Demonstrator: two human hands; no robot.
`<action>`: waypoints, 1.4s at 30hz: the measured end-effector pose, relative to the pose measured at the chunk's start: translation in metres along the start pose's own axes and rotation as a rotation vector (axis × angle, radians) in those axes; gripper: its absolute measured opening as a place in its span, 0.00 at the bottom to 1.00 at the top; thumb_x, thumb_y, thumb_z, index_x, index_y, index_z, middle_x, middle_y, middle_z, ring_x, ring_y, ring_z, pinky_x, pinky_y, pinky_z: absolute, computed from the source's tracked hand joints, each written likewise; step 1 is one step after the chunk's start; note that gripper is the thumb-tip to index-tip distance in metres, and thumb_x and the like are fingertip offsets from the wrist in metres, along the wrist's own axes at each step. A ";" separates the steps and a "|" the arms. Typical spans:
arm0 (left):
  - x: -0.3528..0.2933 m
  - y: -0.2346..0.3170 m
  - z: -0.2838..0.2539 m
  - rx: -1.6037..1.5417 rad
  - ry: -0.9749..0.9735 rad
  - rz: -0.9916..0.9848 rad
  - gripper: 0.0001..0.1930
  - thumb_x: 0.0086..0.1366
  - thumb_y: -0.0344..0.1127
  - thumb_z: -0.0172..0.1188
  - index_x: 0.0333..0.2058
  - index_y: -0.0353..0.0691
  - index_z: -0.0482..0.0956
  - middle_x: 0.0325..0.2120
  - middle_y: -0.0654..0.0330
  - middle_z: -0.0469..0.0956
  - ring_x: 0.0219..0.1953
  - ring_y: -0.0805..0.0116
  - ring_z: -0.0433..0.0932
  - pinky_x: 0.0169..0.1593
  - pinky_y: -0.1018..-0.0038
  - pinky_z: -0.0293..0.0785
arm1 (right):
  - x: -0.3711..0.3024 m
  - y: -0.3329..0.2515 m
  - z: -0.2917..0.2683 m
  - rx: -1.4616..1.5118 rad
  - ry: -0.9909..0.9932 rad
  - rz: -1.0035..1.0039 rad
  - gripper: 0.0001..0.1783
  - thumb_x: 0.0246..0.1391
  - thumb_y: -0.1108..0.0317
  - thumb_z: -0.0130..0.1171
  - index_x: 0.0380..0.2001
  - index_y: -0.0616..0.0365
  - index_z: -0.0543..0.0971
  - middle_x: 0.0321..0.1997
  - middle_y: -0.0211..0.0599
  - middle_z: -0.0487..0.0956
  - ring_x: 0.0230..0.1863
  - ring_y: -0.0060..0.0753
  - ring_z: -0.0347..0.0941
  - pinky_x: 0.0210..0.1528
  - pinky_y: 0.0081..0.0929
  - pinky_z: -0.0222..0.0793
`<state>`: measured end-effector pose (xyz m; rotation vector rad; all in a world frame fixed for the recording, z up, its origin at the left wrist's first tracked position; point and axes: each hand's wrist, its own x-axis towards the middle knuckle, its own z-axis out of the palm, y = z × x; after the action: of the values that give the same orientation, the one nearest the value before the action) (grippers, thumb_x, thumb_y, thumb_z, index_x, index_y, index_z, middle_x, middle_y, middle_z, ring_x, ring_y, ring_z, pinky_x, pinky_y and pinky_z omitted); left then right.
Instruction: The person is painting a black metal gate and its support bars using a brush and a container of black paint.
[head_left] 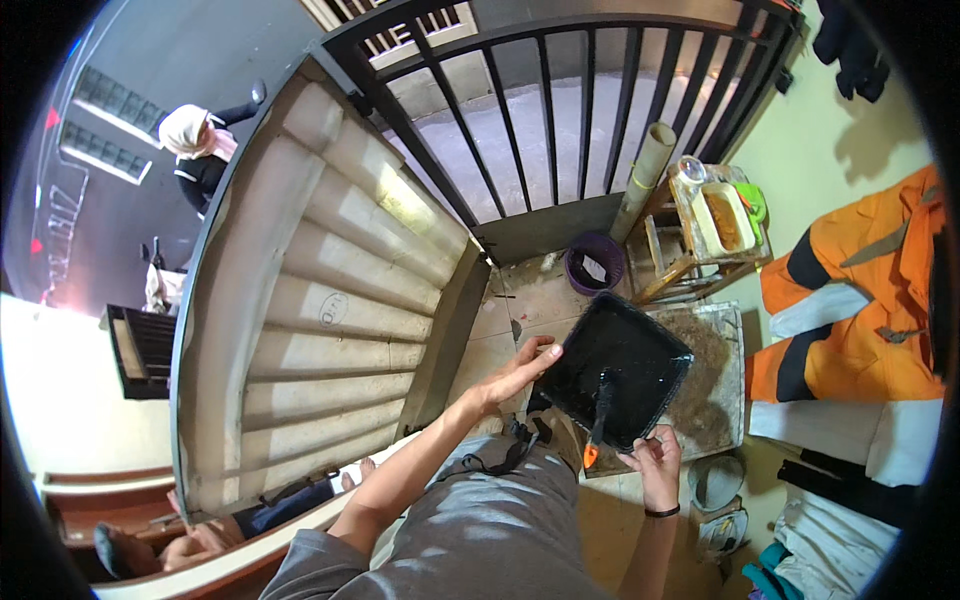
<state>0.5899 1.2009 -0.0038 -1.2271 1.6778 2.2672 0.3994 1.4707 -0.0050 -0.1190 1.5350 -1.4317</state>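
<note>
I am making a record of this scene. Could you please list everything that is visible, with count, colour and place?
square tray: 1, black, held over the floor at centre
brush: 1, black with orange handle end, lying in the tray
bucket: 1, purple, on the floor by the gate
barred gate: 1, black, top centre
wooden stool: 1, brown, right of the bucket
container: 1, pale, orange contents, on the stool
work jacket: 1, orange and white, hanging right
left hand: on the tray's left edge
right hand: at the tray's near edge

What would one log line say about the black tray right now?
left hand: grips black tray edge | right hand: at near rim by orange-tipped brush | purple bucket: beyond tray
</note>
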 end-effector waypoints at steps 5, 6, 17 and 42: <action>-0.020 -0.016 -0.026 -0.385 -0.044 0.029 0.49 0.68 0.71 0.57 0.74 0.42 0.55 0.69 0.57 0.66 0.71 0.61 0.63 0.72 0.62 0.58 | -0.004 -0.014 0.023 -0.147 -0.133 0.043 0.10 0.65 0.79 0.57 0.40 0.51 0.70 0.38 0.22 0.76 0.37 0.13 0.74 0.43 0.29 0.86; -0.024 -0.020 -0.029 -0.431 -0.047 0.055 0.48 0.68 0.69 0.59 0.74 0.42 0.56 0.69 0.58 0.66 0.71 0.63 0.63 0.72 0.62 0.58 | -0.005 -0.016 0.027 -0.164 -0.159 0.047 0.10 0.65 0.80 0.58 0.40 0.51 0.70 0.38 0.22 0.76 0.38 0.13 0.74 0.42 0.29 0.86; -0.056 -0.068 -0.048 -0.776 0.103 -0.075 0.46 0.64 0.60 0.69 0.70 0.35 0.64 0.63 0.52 0.74 0.63 0.58 0.76 0.65 0.58 0.74 | 0.025 -0.024 0.076 -0.296 -0.340 0.073 0.11 0.64 0.80 0.60 0.43 0.58 0.69 0.39 0.27 0.75 0.38 0.13 0.74 0.40 0.23 0.85; -0.122 -0.034 -0.140 -0.982 0.585 0.137 0.42 0.66 0.62 0.66 0.67 0.34 0.70 0.61 0.48 0.77 0.60 0.56 0.78 0.64 0.59 0.75 | 0.071 0.034 0.127 -0.726 0.039 -0.429 0.13 0.69 0.70 0.53 0.49 0.62 0.82 0.41 0.44 0.87 0.38 0.35 0.83 0.41 0.31 0.77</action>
<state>0.7669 1.1459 0.0336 -2.1453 0.6225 3.1596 0.4691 1.3463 -0.0484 -0.9040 2.0843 -1.1156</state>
